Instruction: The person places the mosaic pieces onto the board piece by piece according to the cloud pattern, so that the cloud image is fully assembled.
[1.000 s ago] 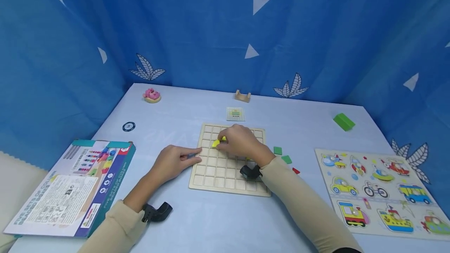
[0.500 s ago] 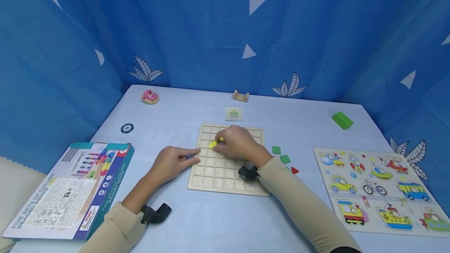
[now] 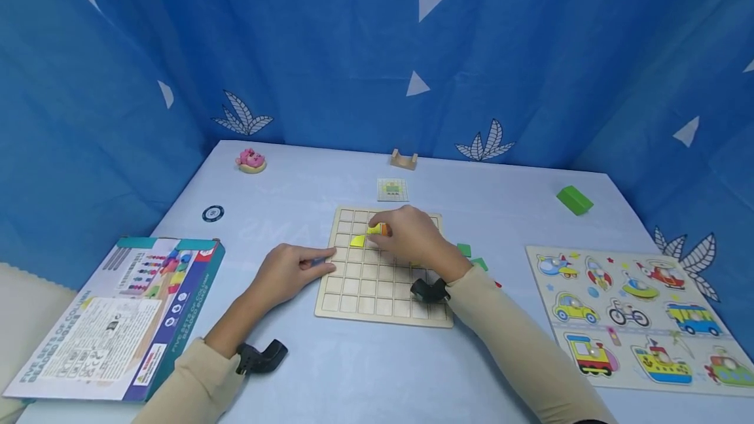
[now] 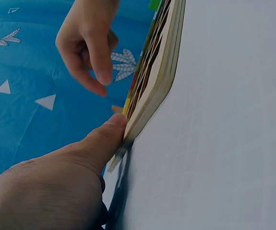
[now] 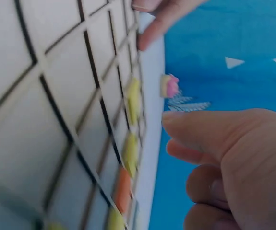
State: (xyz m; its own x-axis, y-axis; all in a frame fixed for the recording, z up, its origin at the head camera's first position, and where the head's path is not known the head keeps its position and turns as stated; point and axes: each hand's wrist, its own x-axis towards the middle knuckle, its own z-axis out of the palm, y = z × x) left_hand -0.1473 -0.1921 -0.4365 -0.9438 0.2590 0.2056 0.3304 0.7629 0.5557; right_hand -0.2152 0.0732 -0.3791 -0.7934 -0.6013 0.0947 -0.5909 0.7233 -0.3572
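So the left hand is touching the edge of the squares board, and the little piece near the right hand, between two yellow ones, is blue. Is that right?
Not quite: the little piece between two yellow ones is orange, not blue, as the right wrist view shows. The left hand is indeed touching the edge of the squares board.

- Right hand (image 3: 409, 234): hides cells toward the grid board's (image 3: 353, 286) far right corner.
- Red piece (image 3: 498, 284): mostly behind the right sleeve (image 3: 524, 345).
- Card (image 3: 392, 190) near the counter's (image 3: 330, 371) far edge: details too small.
- Vehicle puzzle (image 3: 567, 285): cut off at right.
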